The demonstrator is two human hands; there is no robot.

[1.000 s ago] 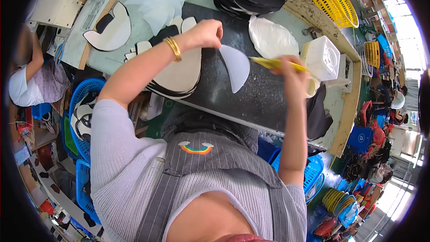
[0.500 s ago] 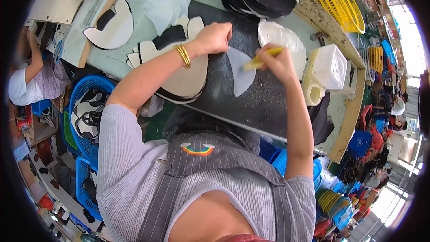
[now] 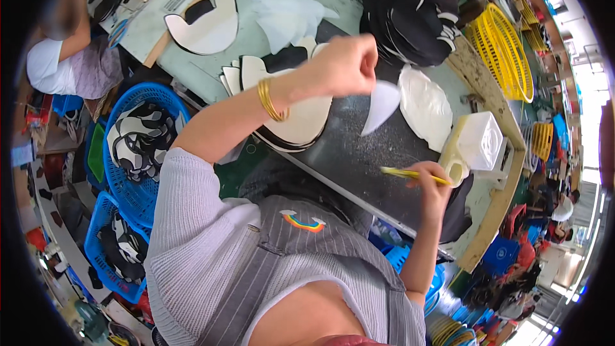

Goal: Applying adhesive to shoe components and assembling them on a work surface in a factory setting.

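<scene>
My left hand [image 3: 349, 67], with gold bangles at its wrist, is closed on the upper end of a translucent white curved piece [image 3: 382, 107], which hangs over the black board [image 3: 365, 163]. In my closed right hand [image 3: 433, 184] is a yellow-handled brush [image 3: 410, 172], its bristle end hard to make out. That hand is right beside the mouth of a yellowish plastic container [image 3: 456, 170]. Cream curved panels with black edges [image 3: 301, 118] are stacked under my left forearm. Beyond them lie more translucent pieces [image 3: 291, 19].
Black panels [image 3: 410, 22] are piled at the far side, near white oval sheets [image 3: 426, 109]. A wooden rail [image 3: 496, 218] edges the table on the right. Blue baskets [image 3: 138, 208] of cut pieces stand at left. A person [image 3: 70, 57] sits at far left.
My left hand has lifted the translucent piece off the board. My right hand has drawn the brush away from it, toward me and right, to the container. The whole view has shifted.
</scene>
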